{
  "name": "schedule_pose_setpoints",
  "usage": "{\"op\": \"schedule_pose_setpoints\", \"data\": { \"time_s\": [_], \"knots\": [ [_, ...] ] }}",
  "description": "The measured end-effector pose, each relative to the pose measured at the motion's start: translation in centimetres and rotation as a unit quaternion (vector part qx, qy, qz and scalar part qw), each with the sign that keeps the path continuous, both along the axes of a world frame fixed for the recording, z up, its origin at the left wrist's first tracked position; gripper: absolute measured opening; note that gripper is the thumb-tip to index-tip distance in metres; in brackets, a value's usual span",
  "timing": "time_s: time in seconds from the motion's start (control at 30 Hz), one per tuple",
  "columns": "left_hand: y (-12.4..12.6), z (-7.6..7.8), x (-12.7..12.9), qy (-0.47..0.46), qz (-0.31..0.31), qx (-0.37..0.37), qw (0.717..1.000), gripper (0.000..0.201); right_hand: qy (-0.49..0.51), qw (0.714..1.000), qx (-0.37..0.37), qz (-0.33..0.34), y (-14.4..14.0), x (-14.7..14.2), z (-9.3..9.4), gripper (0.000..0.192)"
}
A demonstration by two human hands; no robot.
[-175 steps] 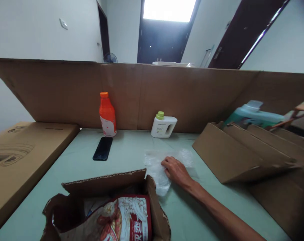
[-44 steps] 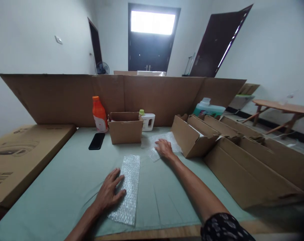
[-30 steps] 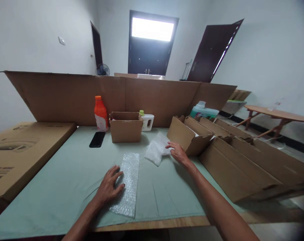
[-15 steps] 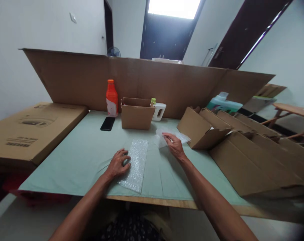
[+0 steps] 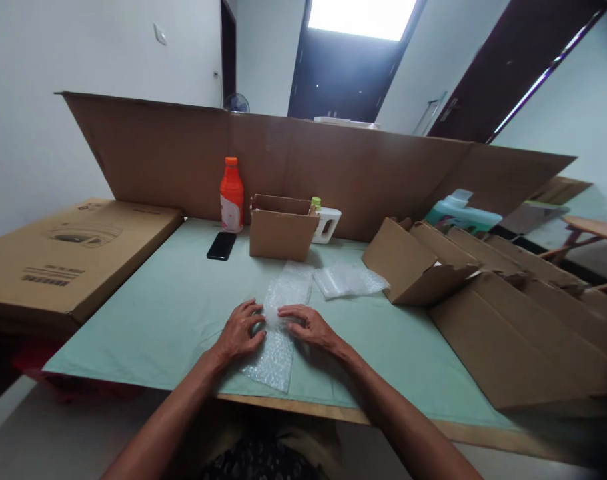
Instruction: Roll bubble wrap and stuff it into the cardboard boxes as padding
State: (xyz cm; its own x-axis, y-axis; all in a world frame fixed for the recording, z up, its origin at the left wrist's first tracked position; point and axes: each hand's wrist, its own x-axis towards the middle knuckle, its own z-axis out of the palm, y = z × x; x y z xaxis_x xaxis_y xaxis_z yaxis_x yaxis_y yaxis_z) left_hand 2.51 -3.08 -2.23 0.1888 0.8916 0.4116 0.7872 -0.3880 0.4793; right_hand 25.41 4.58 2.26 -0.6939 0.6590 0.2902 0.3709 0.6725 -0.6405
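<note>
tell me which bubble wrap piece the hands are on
The long bubble wrap strip near the table's front edge; left hand and right hand rest on it. The bubble wrap pile lies untouched.

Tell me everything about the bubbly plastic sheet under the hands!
The bubble wrap strip is clear, shiny plastic covered in small bubbles. It is long and narrow and lies flat on the green table cover, running from near the front edge toward the small open box. The left hand and right hand both press on its middle.
</note>
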Motion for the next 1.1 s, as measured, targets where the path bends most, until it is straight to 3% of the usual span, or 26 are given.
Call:
{"op": "schedule_pose_setpoints", "data": {
  "time_s": [0.17,0.33,0.47,0.77,1.1],
  "knots": [
    [-1.0,0.7,0.9,0.031,0.007,-0.006,0.999,0.030,-0.036,0.998,0.017,-0.057,2.9,2.5,0.8,0.027],
    [-2.1,1.4,2.0,0.063,0.006,-0.008,0.998,0.027,-0.080,0.988,0.054,-0.123,6.1,1.4,-1.1,0.041],
    [-2.6,1.4,2.3,0.086,0.014,0.005,0.996,0.025,-0.115,0.988,0.072,-0.080,5.6,-0.2,-2.3,0.046],
    [-2.8,0.7,2.3,0.071,0.020,0.019,0.997,0.025,-0.115,0.988,0.098,0.009,5.2,-0.9,-2.2,0.043],
    [-2.9,0.5,2.4,0.051,0.024,0.007,0.998,0.023,-0.092,0.990,0.103,0.004,5.4,-1.9,-2.9,0.048]
  ]
}}
